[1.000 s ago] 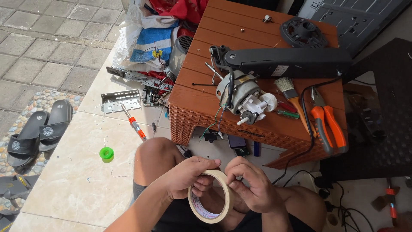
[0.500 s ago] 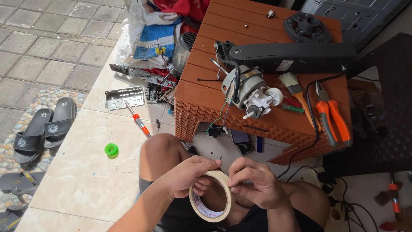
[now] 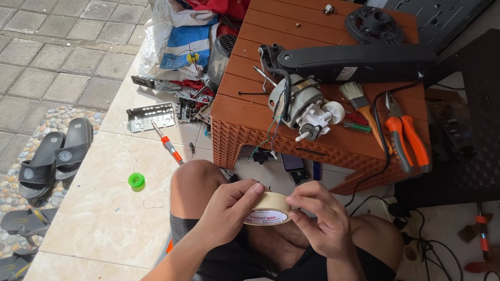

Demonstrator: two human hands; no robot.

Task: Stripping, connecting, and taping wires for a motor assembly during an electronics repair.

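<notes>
While perhaps pinched between both hands [image 3: 276, 213], tape roll [image 3: 271, 209].

Sunlight is hitting pale floor tiles [image 3: 99, 208] w/ grey pavers [image 3: 57, 57] beyond; brown plastic table [image 3: 312, 31] is standing centre.

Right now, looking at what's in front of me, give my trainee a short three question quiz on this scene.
1. True or false: both hands are on the roll of masking tape.
2. Which tool lies on the brown plastic table right beside the paintbrush? A) the orange-handled pliers B) a hammer C) a saw
3. Fill in: the small green spool lies on the ____.

Key
1. True: the left hand and the right hand grip it from either side, above the knees.
2. A.
3. Floor, on the pale tiles, near the orange-handled screwdriver. The fan motor stays on the table.
</notes>
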